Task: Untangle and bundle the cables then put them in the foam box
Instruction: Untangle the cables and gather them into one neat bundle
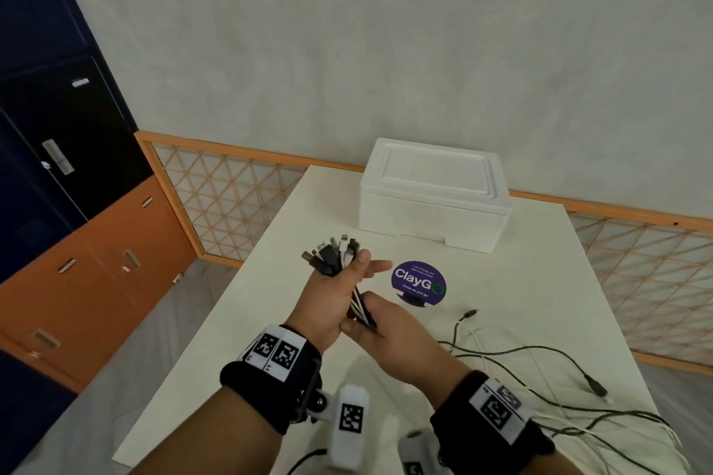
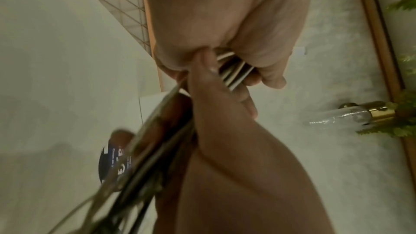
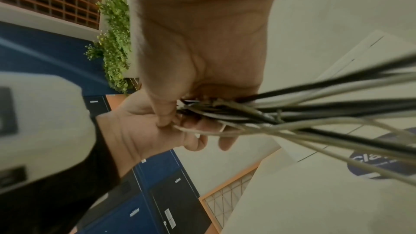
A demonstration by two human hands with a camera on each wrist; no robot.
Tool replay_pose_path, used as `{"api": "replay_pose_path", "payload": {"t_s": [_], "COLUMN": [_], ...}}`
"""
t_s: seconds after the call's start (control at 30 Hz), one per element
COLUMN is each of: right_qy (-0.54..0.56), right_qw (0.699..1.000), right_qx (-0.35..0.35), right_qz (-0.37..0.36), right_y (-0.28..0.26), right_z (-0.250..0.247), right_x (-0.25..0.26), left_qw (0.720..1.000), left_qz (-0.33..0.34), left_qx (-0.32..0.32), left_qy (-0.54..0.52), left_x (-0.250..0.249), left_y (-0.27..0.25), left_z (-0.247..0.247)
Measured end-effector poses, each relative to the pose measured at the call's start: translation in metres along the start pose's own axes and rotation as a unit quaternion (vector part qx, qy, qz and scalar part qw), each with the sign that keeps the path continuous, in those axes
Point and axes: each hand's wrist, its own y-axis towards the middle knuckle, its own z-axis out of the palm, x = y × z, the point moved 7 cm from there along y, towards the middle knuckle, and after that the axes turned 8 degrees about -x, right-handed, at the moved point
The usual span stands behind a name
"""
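Note:
My left hand is raised above the white table and grips a bundle of black and white cables just below their plugs, which fan out above the fist. My right hand holds the same cables directly beneath the left hand. In the left wrist view the strands run between the left hand's fingers. The right wrist view shows the strands leaving my right hand toward the table. Their loose tails lie spread on the table at the right. The white foam box stands at the far end with its lid on.
A round purple ClayGo sticker lies on the table between my hands and the box. An orange-framed lattice partition runs behind the table. Orange and dark blue cabinets stand to the left.

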Motion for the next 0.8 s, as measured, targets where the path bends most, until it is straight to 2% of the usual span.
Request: {"api": "replay_pose_path", "payload": {"t_s": [0.13,0.23,0.37,0.47,0.57,0.7,0.8], "right_qy": [0.057,0.071,-0.002,0.015,-0.001,0.0,-0.016], "right_qw": [0.998,0.997,0.999,0.997,0.995,0.99,0.985], "right_qx": [0.003,0.012,0.047,0.072,0.084,0.091,0.096], "right_qz": [0.011,0.012,-0.012,-0.002,0.045,0.111,0.14], "right_y": [0.0,-0.005,-0.011,-0.01,-0.012,-0.028,-0.044], "right_z": [-0.002,0.001,0.007,0.006,-0.001,-0.023,-0.034], "right_x": [0.007,0.006,0.002,0.0,-0.017,-0.053,-0.075], "left_qw": [0.996,0.989,0.985,0.989,0.991,0.956,0.939], "left_qz": [0.001,-0.041,-0.099,-0.112,-0.107,-0.085,-0.066], "left_qx": [0.047,0.104,0.127,0.098,0.019,-0.074,-0.126], "left_qy": [0.071,0.094,0.066,0.007,-0.082,-0.27,-0.313], "left_x": [0.002,0.009,0.029,0.038,0.028,0.008,0.0], "left_y": [-0.006,-0.008,-0.01,-0.013,-0.007,0.014,0.031], "left_z": [0.01,0.013,0.007,0.008,0.002,-0.036,-0.073]}}
